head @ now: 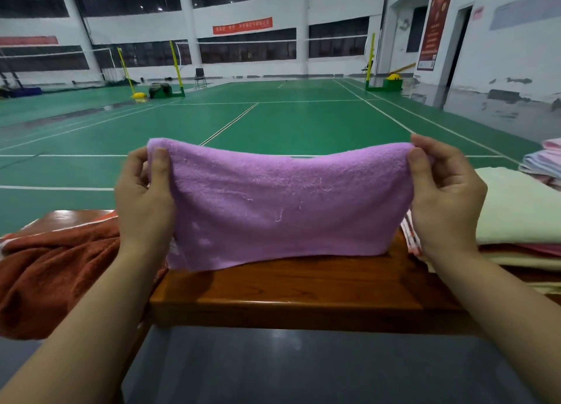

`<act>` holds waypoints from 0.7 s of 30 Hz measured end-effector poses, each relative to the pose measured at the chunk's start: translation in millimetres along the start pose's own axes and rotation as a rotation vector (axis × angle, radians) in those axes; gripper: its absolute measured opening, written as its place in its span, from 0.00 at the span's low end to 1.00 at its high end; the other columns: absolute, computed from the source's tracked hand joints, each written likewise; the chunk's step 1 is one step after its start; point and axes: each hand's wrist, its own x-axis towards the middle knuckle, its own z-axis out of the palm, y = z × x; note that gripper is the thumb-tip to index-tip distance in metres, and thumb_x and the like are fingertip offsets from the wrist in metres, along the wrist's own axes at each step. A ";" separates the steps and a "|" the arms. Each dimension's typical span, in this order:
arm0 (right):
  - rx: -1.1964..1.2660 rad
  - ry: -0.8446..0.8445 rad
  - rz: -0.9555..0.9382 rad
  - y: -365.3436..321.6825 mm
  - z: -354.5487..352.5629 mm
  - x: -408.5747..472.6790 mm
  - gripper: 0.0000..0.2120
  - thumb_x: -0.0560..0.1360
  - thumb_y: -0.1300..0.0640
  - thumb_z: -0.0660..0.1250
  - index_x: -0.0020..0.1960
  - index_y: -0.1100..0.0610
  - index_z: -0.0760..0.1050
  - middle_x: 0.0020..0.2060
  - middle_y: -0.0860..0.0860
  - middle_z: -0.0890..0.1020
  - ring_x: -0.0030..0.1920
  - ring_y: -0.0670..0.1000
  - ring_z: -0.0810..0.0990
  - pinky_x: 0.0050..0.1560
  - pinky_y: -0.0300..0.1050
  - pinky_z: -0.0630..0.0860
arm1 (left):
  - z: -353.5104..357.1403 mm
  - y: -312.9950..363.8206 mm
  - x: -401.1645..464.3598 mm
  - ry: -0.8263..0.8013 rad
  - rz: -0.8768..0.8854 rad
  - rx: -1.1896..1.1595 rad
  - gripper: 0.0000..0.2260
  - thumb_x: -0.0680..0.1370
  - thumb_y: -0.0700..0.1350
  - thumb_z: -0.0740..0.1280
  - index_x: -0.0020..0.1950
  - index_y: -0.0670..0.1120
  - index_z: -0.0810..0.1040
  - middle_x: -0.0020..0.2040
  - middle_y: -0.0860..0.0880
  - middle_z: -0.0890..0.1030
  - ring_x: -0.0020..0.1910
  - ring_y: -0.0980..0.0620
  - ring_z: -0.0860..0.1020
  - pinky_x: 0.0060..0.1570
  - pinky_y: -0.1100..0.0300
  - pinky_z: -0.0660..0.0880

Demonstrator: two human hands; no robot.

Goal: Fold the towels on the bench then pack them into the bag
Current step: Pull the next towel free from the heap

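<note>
Holding: the purple towel [288, 203] is pinched at its two top corners, by the left hand [145, 197] at 9 o'clock and the right hand [446, 197] at 3 o'clock, thumbs toward the camera.
Towel position: it is hung in the air above the wooden tabletop [291, 294], its lower hem just at the surface; it seems already doubled, though the layers cannot be told for sure.
Risk, slip: a corner could be lost from a light pinch, and the fold would fall open.
Risk, skew: the top edge sags in the middle, so an uneven fold could be made if it is laid down slack.
Risk, snag: the rust-coloured towel [51, 270] at 8 o'clock could be caught and dragged.
Folded stack [522, 221]: seen at 3 o'clock; it could be knocked by the right elbow.
Bag: not in view.
Writing: a red banner [242, 25] at 12 o'clock carries characters too small to be read.
</note>
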 end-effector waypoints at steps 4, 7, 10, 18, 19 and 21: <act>0.014 -0.013 -0.004 3.6 -1.5 -0.3 0.07 0.80 0.54 0.70 0.57 0.53 0.82 0.50 0.48 0.87 0.54 0.51 0.85 0.60 0.47 0.80 | 1.1 -7.0 -2.8 -0.097 -0.002 0.075 0.06 0.83 0.54 0.64 0.57 0.53 0.75 0.47 0.58 0.79 0.43 0.67 0.76 0.41 0.71 0.71; 0.047 0.021 0.015 2.2 -0.6 1.6 0.07 0.79 0.55 0.72 0.56 0.55 0.83 0.45 0.48 0.88 0.50 0.53 0.87 0.55 0.48 0.81 | 2.1 -9.5 -3.3 -0.149 -0.050 0.108 0.09 0.83 0.56 0.64 0.58 0.53 0.77 0.50 0.58 0.80 0.48 0.63 0.77 0.44 0.65 0.72; 0.071 0.073 0.078 3.8 0.2 3.3 0.06 0.78 0.56 0.72 0.55 0.55 0.83 0.44 0.42 0.87 0.49 0.45 0.86 0.54 0.40 0.80 | 2.6 -10.6 -3.3 -0.142 -0.131 0.038 0.11 0.81 0.58 0.66 0.55 0.53 0.81 0.50 0.57 0.82 0.49 0.60 0.78 0.47 0.61 0.73; -0.072 -0.031 0.246 29.3 -2.3 1.3 0.09 0.80 0.51 0.69 0.58 0.50 0.82 0.51 0.40 0.85 0.54 0.39 0.82 0.60 0.38 0.78 | 2.8 -15.9 -0.3 -0.100 -0.417 -0.174 0.18 0.74 0.64 0.70 0.53 0.51 0.84 0.54 0.53 0.84 0.58 0.52 0.80 0.62 0.47 0.76; -0.107 -0.078 0.252 30.9 -2.7 0.6 0.11 0.80 0.51 0.69 0.61 0.50 0.81 0.55 0.41 0.84 0.57 0.39 0.81 0.63 0.38 0.76 | 3.4 -16.5 -1.5 -0.129 -0.387 -0.133 0.16 0.77 0.63 0.68 0.53 0.51 0.83 0.50 0.55 0.84 0.53 0.55 0.80 0.57 0.50 0.77; -0.196 -0.175 0.228 32.7 -3.5 -0.4 0.18 0.79 0.54 0.71 0.69 0.49 0.76 0.64 0.42 0.79 0.65 0.39 0.76 0.69 0.38 0.71 | 6.6 -15.3 -5.5 -0.176 -0.289 -0.026 0.13 0.81 0.59 0.64 0.55 0.53 0.80 0.44 0.56 0.83 0.45 0.57 0.78 0.44 0.56 0.74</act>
